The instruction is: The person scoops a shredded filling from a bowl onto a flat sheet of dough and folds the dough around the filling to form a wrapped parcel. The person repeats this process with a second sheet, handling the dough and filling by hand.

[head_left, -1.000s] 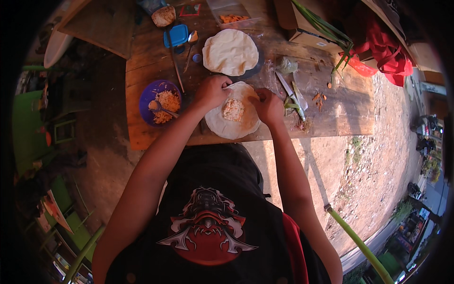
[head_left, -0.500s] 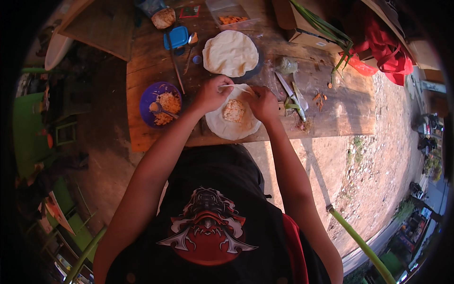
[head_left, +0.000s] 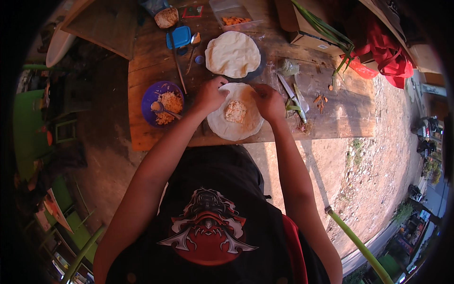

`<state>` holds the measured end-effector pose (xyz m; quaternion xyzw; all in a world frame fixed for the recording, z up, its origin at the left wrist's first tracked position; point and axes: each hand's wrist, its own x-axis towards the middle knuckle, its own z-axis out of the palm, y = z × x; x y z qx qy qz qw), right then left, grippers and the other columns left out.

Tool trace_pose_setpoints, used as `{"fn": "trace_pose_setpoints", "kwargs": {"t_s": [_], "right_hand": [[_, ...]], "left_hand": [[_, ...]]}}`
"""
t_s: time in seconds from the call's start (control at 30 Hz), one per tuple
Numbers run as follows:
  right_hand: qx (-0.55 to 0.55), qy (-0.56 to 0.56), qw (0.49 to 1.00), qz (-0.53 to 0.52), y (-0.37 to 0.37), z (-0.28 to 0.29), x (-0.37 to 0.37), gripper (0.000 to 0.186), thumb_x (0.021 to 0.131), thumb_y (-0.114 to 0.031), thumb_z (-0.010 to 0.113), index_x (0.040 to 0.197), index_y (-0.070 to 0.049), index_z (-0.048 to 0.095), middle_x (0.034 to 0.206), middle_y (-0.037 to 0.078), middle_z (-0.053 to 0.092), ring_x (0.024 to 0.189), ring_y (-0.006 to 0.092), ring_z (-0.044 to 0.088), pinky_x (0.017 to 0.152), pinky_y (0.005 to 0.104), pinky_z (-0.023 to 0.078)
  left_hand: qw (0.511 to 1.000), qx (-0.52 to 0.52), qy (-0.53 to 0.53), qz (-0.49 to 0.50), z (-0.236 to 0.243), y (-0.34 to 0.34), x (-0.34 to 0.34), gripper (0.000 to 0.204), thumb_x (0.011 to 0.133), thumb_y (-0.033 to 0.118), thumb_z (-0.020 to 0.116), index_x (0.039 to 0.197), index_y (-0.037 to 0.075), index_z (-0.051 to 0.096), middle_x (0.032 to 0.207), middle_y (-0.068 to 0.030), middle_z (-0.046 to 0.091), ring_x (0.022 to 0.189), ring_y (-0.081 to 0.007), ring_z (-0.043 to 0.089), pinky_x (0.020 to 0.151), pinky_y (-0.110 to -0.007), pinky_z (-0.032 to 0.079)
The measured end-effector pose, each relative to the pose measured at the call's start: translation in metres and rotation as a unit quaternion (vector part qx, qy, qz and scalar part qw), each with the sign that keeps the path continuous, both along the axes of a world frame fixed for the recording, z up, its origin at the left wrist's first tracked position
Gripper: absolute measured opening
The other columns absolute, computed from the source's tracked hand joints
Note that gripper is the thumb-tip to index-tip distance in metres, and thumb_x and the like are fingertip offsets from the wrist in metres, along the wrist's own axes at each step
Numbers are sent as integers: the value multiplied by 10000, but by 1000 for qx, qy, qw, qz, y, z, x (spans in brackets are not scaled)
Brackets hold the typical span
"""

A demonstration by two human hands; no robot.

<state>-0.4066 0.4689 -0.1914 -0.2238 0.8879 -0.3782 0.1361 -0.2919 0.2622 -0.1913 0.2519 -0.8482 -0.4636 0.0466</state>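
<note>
A round, pale dough wrapper (head_left: 217, 127) lies near the table's front edge. In its middle sits a squarish mound of crumbly orange-white filling (head_left: 235, 111). My left hand (head_left: 212, 96) pinches the wrapper's far left edge, fingertips bent inward. On the far right edge my right hand (head_left: 268, 102) grips too, its fingertips partly hidden. Just beyond, a stack of similar wrappers (head_left: 232, 54) rests on a dark round plate (head_left: 258, 71). To the left stands a purple bowl (head_left: 146, 106) of the same filling, with a spoon (head_left: 165, 110) in it.
Right of my hands lie a knife (head_left: 286, 87) and green vegetable trimmings (head_left: 294, 107). Farther back are a blue lid (head_left: 178, 37), a clear tub (head_left: 222, 7) with orange pieces, a cardboard box (head_left: 312, 40) and a red bag (head_left: 390, 59). A long dark-handled tool (head_left: 176, 64) lies beyond the bowl.
My hands have moved apart. The wrapper's far edge, lifted and stretched between them before, now lies lower and flatter. The view has shifted slightly.
</note>
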Motion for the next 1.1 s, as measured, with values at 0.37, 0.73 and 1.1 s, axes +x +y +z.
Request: {"fn": "trace_pose_setpoints", "kwargs": {"t_s": [0.37,0.73,1.1], "right_hand": [[185,-43,981,48,26,25,12,375,819,-408,829,957,-62,791,936,217,765,918,426,744,832,504,590],[159,-38,986,-24,31,20,46,397,856,-427,798,919,-36,769,865,204,757,863,429,735,764,515,566],[105,-43,990,-83,29,13,63,389,890,-369,761,1074,-27,754,956,239,759,941,450,732,823,534,569]], "left_hand": [[990,-53,-133,-16,6,-11,12,356,858,273,840,1077,5,758,990,-183,781,921,-311,768,803,-415,577],[985,-89,-140,-35,28,3,28,301,888,231,808,1103,32,741,977,-178,772,919,-330,760,802,-438,579],[1000,-4,16,-24,30,38,21,225,869,160,831,1043,38,756,874,-125,757,790,-220,738,731,-365,572]]}}
